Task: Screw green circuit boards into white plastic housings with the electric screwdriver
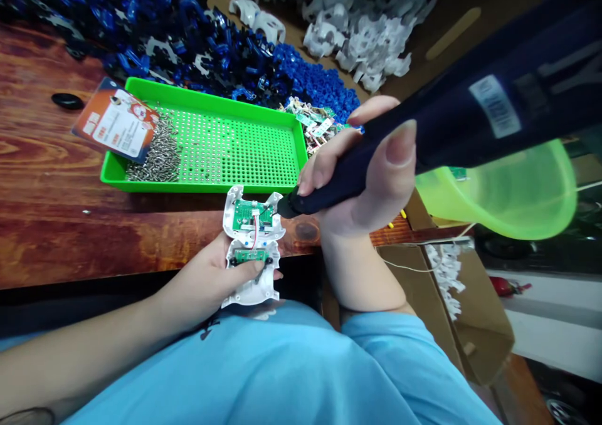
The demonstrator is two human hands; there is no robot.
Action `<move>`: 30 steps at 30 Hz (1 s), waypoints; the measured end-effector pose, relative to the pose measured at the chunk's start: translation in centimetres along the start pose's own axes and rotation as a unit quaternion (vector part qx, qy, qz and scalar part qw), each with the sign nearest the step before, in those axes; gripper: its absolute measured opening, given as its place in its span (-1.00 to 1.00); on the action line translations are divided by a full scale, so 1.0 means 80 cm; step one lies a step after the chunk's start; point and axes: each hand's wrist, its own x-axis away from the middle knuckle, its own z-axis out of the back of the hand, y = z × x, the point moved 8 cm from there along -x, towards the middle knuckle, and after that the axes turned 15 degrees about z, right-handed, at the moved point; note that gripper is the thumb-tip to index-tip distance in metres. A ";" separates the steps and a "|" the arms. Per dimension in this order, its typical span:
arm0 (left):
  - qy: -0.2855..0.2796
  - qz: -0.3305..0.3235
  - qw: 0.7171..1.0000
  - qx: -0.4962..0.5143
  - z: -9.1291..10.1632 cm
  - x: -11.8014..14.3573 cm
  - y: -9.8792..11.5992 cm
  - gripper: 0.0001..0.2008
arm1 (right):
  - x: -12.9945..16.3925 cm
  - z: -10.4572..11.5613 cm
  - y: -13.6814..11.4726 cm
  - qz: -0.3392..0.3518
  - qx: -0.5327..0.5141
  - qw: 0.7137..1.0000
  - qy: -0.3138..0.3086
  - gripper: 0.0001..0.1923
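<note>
My left hand point(214, 281) grips a white plastic shell point(253, 249) at the table's near edge, thumb pressed across its lower part. Two green circuit boards and a red wire sit inside the shell. My right hand point(357, 180) is closed around a dark blue electric screwdriver point(446, 124). The tool's tip touches the upper green board point(252, 215) at its right side.
A green perforated tray point(226, 146) on the wooden table point(56, 224) holds a pile of small screws point(160, 155) and an orange card point(115, 119). Blue and black plastic parts point(188, 36) and white shells point(357, 30) are heaped behind. A green funnel point(508, 190) and cardboard box point(451, 299) stand right.
</note>
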 end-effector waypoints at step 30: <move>-0.015 0.013 1.000 -0.016 -0.005 0.005 0.007 -0.63 | -0.062 -0.037 0.064 0.040 0.047 0.998 -0.031 -0.64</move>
